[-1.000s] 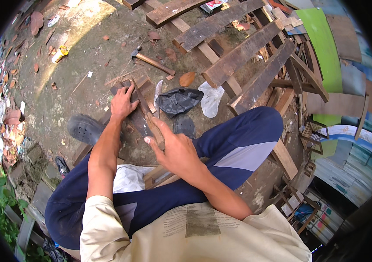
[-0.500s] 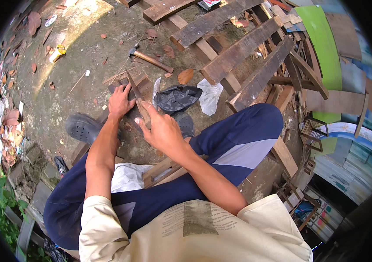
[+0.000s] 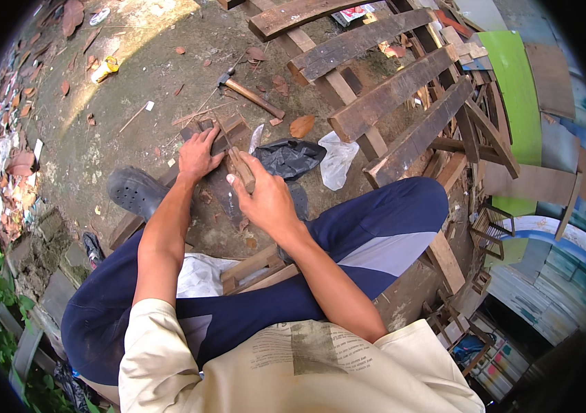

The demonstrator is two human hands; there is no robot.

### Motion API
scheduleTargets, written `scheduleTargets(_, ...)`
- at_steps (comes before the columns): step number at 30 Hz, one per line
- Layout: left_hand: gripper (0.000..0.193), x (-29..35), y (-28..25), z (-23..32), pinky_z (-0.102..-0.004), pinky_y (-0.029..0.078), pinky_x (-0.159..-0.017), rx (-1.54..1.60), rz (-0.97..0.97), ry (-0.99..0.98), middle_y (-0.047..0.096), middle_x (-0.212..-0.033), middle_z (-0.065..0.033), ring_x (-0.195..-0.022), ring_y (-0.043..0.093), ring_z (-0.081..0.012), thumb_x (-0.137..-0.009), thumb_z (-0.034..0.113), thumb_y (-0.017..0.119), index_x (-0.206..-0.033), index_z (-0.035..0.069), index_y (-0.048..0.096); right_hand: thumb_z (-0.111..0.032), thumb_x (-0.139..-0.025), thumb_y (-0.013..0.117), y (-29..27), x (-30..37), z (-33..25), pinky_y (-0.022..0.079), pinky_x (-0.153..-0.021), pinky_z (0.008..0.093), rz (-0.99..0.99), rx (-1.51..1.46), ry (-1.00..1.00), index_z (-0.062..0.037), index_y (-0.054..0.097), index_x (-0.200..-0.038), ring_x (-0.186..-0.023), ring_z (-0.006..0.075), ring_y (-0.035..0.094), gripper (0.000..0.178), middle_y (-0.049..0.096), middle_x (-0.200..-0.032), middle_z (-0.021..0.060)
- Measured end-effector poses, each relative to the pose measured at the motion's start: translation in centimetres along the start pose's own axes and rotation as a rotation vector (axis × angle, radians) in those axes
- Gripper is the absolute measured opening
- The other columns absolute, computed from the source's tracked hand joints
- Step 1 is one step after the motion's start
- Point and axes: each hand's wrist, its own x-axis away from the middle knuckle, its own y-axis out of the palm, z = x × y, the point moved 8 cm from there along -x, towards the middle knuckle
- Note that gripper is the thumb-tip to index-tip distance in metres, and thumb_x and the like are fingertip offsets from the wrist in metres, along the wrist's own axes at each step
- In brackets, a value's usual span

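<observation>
Low in front of me, my left hand (image 3: 199, 157) is closed over a short brown piece of wood (image 3: 236, 131), its fingertips at the near end. My right hand (image 3: 269, 203) is wrapped round the wooden handle (image 3: 242, 171) of a narrow-bladed tool, thumb along the side. Its thin blade (image 3: 222, 133) points away from me and lies against the wood beside my left fingers; whether it is a saw or a knife I cannot tell. A dark board (image 3: 226, 196) lies beneath my hands. Just right of the wood are a pale strip (image 3: 256, 138) and a crumpled black plastic bag (image 3: 293, 158).
A wooden-handled hammer (image 3: 255, 98) lies on the ground beyond the wood. To the right stands a slatted wooden frame (image 3: 393, 93), with a white plastic bag (image 3: 338, 162) near its edge. My grey clog (image 3: 135, 191) is at left. Dry leaves and litter are scattered about.
My right hand and the tool have shifted slightly right and nearer to the wood, and less of the blade shows. The left hand keeps its hold. The whole view has shifted a little.
</observation>
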Motion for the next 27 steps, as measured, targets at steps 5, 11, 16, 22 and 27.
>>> scheduleTargets(5,0.077,0.6,-1.4,-0.4,-0.0452,0.052,-0.101,0.006,-0.088,-0.084,0.064,-0.138,-0.0108,-0.119,0.064,-0.0311,-0.078,0.039,0.083,-0.144,0.012,0.054,-0.023,-0.1,0.068,-3.6,8.0,-2.2,0.058,-0.082,0.0499,-0.047,0.043,-0.031,-0.0055,0.055,-0.144,-0.099,0.0478,0.071,0.049,0.074,-0.105,0.0292)
scheduleTargets(11,0.07,-0.2,-2.1,1.7,-0.0415,0.051,-0.097,-0.02,0.154,0.119,0.061,-0.12,-0.0092,-0.118,0.057,-0.0284,-0.076,0.039,0.085,-0.135,0.011,0.062,-0.027,-0.099,0.069,0.2,0.8,-0.1,0.057,-0.077,0.0527,-0.013,0.1,0.001,-0.0071,0.055,-0.144,-0.088,0.0506,0.07,0.051,0.072,-0.093,0.0309)
scheduleTargets(16,0.071,0.8,-1.0,-0.6,-0.0414,0.052,-0.094,0.019,0.14,0.057,0.059,-0.112,-0.0092,-0.113,0.059,-0.0281,-0.073,0.037,0.087,-0.135,0.011,0.062,-0.027,-0.1,0.068,-2.2,6.5,-1.2,0.057,-0.075,0.0533,0.006,-0.015,-0.096,-0.0067,0.055,-0.145,-0.089,0.0518,0.07,0.051,0.072,-0.091,0.0324)
scheduleTargets(22,0.068,0.1,-1.4,-0.6,-0.0429,0.053,-0.092,0.071,0.162,0.076,0.06,-0.108,-0.0091,-0.109,0.061,-0.0289,-0.071,0.036,0.088,-0.129,0.01,0.064,-0.027,-0.1,0.068,-0.7,3.2,-1.9,0.058,-0.079,0.0518,-0.058,0.125,0.002,-0.0089,0.054,-0.147,-0.094,0.0513,0.07,0.052,0.073,-0.1,0.0323)
scheduleTargets(27,0.065,0.7,-1.5,-1.0,-0.0426,0.052,-0.092,0.077,0.145,0.069,0.061,-0.105,-0.0086,-0.107,0.062,-0.0282,-0.07,0.035,0.087,-0.126,0.009,0.066,-0.022,-0.099,0.071,-0.2,1.8,-2.1,0.058,-0.088,0.0436,-0.072,0.058,0.051,-0.0046,0.059,-0.143,-0.108,0.0443,0.072,0.049,0.072,-0.117,0.0286)
